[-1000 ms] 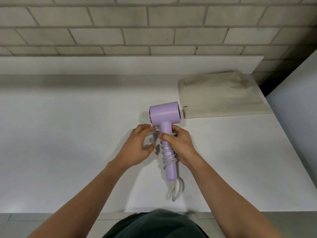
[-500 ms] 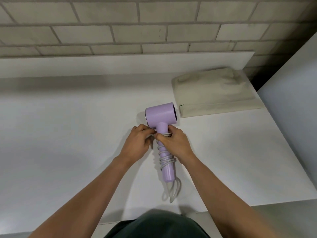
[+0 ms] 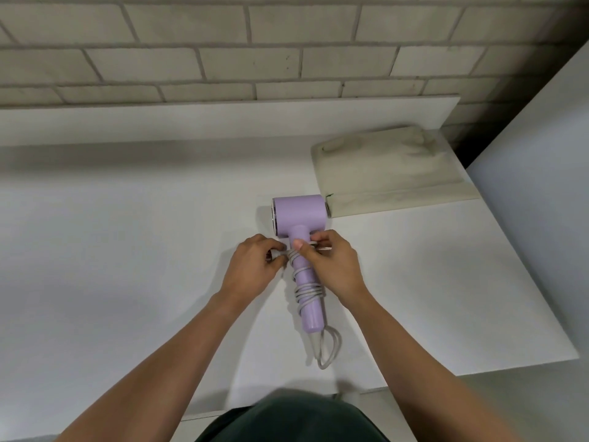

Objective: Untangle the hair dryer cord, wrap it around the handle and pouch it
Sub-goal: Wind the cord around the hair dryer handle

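A lilac hair dryer lies on the white table, barrel away from me, handle pointing toward me. Its grey cord is coiled around the handle in several turns, and a loose loop hangs off the handle's near end. My right hand grips the top of the handle, thumb pressing the cord there. My left hand pinches the cord's end just left of the handle; the plug is hidden in its fingers. A flat beige pouch lies just behind and right of the dryer.
A low white ledge runs along the back under a brick wall. A white panel stands at the right. The table's right edge lies close beyond the pouch, and its front edge is right at my body.
Both hands stayed at the top of the handle. My left hand closed in against the handle with the cord end, and the coils near the top look tighter.
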Available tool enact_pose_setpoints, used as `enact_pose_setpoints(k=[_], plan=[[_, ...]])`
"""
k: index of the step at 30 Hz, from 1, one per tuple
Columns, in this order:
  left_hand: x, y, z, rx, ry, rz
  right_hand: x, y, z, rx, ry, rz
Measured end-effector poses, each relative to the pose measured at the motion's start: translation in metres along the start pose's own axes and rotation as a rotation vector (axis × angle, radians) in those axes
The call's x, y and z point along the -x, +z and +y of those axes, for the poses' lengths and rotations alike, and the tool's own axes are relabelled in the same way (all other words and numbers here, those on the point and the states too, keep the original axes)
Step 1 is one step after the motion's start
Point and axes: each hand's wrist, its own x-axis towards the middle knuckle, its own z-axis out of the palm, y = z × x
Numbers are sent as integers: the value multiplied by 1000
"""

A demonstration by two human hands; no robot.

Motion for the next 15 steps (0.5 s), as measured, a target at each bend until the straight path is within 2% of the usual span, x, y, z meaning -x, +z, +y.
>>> enact_pose_setpoints(k=[10,15], plan=[[5,-5,4,36,15,-91,-4,-11,13,-96,59,-106],[8,-6,3,37,-72,-10,-7,-11,4,-111,20,-58]])
